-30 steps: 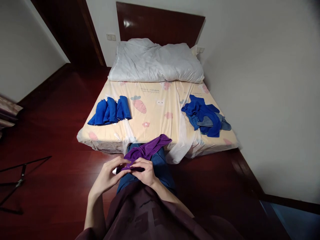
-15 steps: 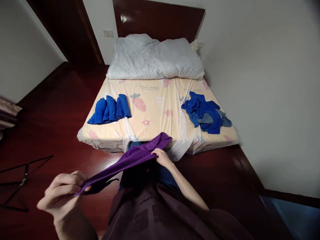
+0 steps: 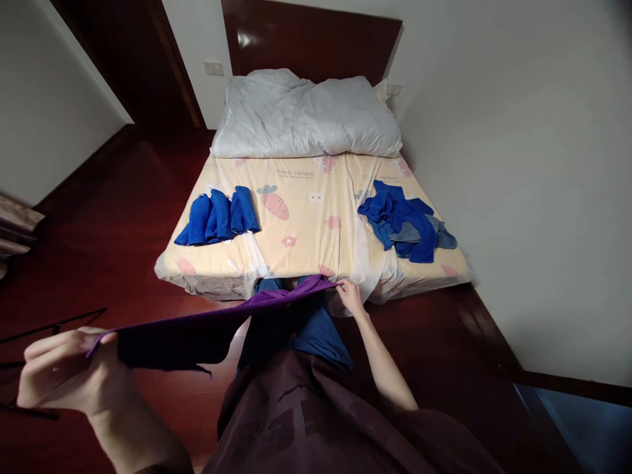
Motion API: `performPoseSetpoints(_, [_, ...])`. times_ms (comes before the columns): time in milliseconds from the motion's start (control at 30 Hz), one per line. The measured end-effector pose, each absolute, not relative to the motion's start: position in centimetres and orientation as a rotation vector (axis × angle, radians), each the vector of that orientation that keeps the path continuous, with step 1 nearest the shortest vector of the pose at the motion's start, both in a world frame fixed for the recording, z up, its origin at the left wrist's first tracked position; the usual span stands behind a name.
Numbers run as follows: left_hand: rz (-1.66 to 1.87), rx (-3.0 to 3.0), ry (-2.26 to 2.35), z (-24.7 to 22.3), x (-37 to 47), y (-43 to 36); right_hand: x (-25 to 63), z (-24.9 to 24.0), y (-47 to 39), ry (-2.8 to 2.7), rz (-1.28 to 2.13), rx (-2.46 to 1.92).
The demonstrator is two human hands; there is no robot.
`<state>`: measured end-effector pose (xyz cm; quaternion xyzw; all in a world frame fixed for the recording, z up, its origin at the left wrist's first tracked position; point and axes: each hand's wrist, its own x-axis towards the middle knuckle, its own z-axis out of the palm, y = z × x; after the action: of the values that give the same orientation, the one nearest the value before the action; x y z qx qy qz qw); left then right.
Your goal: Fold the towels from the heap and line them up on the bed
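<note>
A purple towel (image 3: 212, 326) is stretched out in the air in front of my body, its upper edge pulled nearly straight and its dark underside facing me. My left hand (image 3: 72, 370) is closed on one corner at the lower left, with the thumb lying along the edge. At the other end, my right hand (image 3: 350, 297) pinches the far corner near the foot of the bed. Several folded blue towels (image 3: 220, 216) lie side by side on the bed's left part. On its right part is a rumpled heap of blue cloths (image 3: 407, 224).
The bed (image 3: 306, 247) has a cream sheet with carrot prints. A white quilt (image 3: 311, 118) lies by the dark headboard (image 3: 316, 36). Thin black stand legs (image 3: 54, 326) are on the floor at left. A wall runs along the bed's right side.
My left hand has moved left and my right hand has slid right to the towel's far corner. The towel is now spread wider and straighter between them.
</note>
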<state>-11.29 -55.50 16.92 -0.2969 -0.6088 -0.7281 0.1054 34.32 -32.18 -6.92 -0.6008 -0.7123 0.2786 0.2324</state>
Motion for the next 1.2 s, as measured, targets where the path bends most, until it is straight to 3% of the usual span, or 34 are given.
performPoseSetpoints(133, [-1.923,-1.000,-1.625,15.8,-15.3,-51.8,36.7,-2.6,-28.7,-1.763,0.637,-1.707])
performPoseSetpoints(333, [-2.133,-1.045,-1.887,13.4,-17.5,-44.0,40.4,4.9,-23.2,-1.551,0.324,-1.608])
performPoseSetpoints(467, [-2.129,-1.078,-1.980,13.1,-17.4,-40.6,43.0,8.9,-21.8,-1.476,0.275,-1.538])
performPoseSetpoints(600, [-2.072,-1.116,-1.999,13.3,-17.9,-39.5,46.3,12.1,-22.4,-1.610,0.004,-1.450])
performPoseSetpoints(733, [-2.047,-1.133,-2.001,14.0,-18.3,-39.0,48.4,13.7,-23.2,-1.578,-0.143,-1.395])
performPoseSetpoints(1000, [-1.918,-1.233,-1.956,17.7,-16.2,-38.6,48.4,14.5,-22.4,-1.266,0.082,-1.374])
performPoseSetpoints(1200, [-2.020,-1.286,-1.974,19.2,-14.7,-39.4,48.1,15.7,-22.2,-1.388,0.107,-1.352])
